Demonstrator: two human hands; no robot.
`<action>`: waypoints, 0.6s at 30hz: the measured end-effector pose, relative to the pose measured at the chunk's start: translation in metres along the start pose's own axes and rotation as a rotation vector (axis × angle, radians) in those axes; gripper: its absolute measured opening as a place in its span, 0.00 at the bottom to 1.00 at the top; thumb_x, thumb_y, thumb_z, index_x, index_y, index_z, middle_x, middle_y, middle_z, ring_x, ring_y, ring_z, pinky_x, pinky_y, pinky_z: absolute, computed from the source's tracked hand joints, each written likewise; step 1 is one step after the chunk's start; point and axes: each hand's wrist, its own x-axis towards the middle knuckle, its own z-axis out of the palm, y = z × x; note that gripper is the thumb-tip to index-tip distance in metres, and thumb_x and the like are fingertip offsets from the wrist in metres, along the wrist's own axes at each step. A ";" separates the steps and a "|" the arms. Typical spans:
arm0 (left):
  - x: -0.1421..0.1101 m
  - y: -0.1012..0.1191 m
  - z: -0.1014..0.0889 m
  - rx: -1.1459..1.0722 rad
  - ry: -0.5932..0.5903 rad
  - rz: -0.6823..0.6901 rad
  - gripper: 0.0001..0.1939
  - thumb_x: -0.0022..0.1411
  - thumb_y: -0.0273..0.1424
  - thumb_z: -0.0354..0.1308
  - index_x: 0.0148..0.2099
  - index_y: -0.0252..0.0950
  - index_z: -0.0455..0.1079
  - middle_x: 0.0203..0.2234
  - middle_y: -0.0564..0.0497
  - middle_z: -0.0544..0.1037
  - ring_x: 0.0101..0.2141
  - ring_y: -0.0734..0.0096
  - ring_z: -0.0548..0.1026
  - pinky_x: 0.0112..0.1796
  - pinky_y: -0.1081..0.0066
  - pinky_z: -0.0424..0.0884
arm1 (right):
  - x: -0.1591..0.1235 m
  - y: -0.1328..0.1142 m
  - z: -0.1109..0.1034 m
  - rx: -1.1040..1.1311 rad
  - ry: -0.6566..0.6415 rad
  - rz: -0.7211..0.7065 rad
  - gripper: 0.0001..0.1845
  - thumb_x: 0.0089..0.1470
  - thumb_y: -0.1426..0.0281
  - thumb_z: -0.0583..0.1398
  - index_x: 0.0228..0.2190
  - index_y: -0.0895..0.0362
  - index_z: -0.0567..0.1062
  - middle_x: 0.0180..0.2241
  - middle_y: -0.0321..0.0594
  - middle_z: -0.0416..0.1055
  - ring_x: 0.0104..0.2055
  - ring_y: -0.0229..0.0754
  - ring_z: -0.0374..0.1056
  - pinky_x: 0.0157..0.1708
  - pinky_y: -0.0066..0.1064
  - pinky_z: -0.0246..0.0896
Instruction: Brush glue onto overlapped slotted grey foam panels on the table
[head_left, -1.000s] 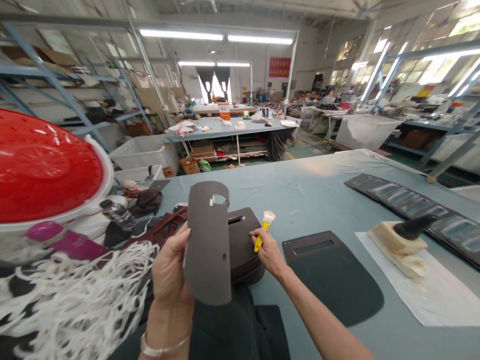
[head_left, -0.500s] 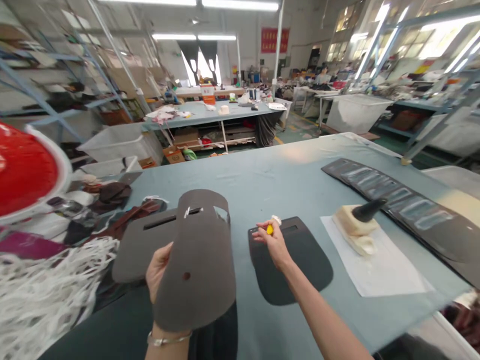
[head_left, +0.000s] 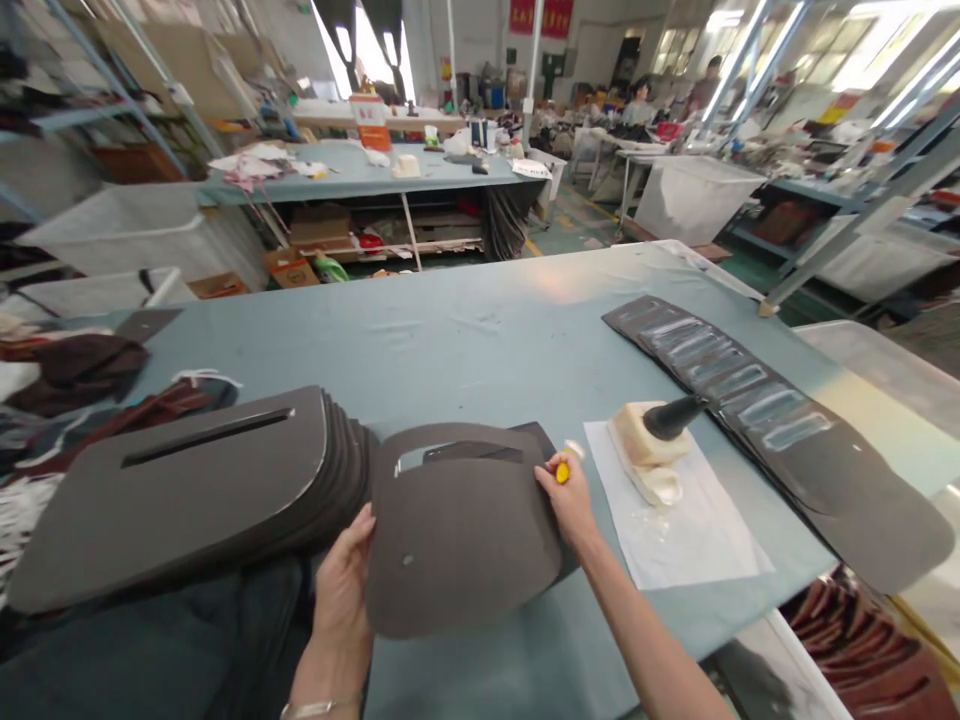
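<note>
**Grey panel in the left hand, brush in the right**

From the head camera: here's the left hand (head_left: 343,625), closed around the slotted grey panel (head_left: 457,530), held over the near edge of the desk (head_left: 465,340)! The right hand (head_left: 571,505) pinches a small yellow brush (head_left: 562,472), just beside the panel. A stack of panels (head_left: 187,500) sits left; a cream block (head_left: 637,435) sits on white paper (head_left: 712,540) to the right.

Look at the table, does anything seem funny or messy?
Yes, on the right side. The long dark strip has pale, smeary stripes across it, so it looks messy. A black handle also sticks out at a slant from a cream block.
</note>
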 end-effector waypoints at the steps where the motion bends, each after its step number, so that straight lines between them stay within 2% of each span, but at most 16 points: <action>1: 0.007 -0.014 -0.011 0.066 0.016 -0.002 0.12 0.47 0.34 0.60 0.36 0.40 0.72 0.31 0.56 0.79 0.32 0.71 0.75 0.34 0.73 0.71 | 0.004 0.012 -0.014 -0.124 0.020 -0.024 0.15 0.47 0.58 0.60 0.31 0.55 0.64 0.27 0.32 0.63 0.28 0.37 0.60 0.30 0.28 0.57; 3: 0.020 -0.044 -0.032 0.255 -0.029 -0.038 0.12 0.46 0.37 0.61 0.34 0.38 0.71 0.27 0.56 0.77 0.29 0.72 0.73 0.31 0.74 0.68 | 0.009 0.036 -0.039 -0.324 -0.012 -0.055 0.12 0.49 0.59 0.58 0.30 0.54 0.64 0.25 0.31 0.62 0.25 0.36 0.58 0.28 0.27 0.54; 5: 0.029 -0.071 -0.046 0.463 -0.048 -0.055 0.15 0.45 0.42 0.62 0.30 0.36 0.68 0.22 0.56 0.73 0.24 0.74 0.69 0.26 0.74 0.65 | 0.009 0.058 -0.054 -0.476 -0.064 -0.086 0.10 0.51 0.61 0.55 0.29 0.54 0.64 0.24 0.31 0.61 0.23 0.37 0.57 0.26 0.28 0.51; 9: 0.040 -0.108 -0.057 0.743 0.035 0.011 0.26 0.39 0.54 0.61 0.28 0.36 0.66 0.18 0.57 0.68 0.21 0.73 0.67 0.25 0.73 0.61 | 0.006 0.086 -0.061 -0.662 -0.068 -0.137 0.07 0.53 0.63 0.52 0.29 0.54 0.64 0.25 0.35 0.64 0.26 0.39 0.61 0.28 0.28 0.52; 13: 0.046 -0.120 -0.062 0.875 0.083 0.067 0.29 0.40 0.58 0.58 0.32 0.36 0.67 0.23 0.52 0.74 0.26 0.66 0.72 0.29 0.68 0.66 | 0.012 0.095 -0.052 -0.715 -0.057 -0.158 0.07 0.55 0.65 0.50 0.30 0.54 0.65 0.26 0.37 0.66 0.28 0.41 0.64 0.29 0.29 0.54; 18: 0.043 -0.117 -0.062 1.019 0.092 0.140 0.27 0.49 0.52 0.56 0.44 0.38 0.64 0.32 0.48 0.77 0.34 0.60 0.76 0.35 0.64 0.68 | 0.023 0.096 -0.044 -0.775 -0.093 -0.162 0.08 0.57 0.67 0.49 0.32 0.55 0.66 0.28 0.39 0.68 0.30 0.40 0.65 0.30 0.28 0.54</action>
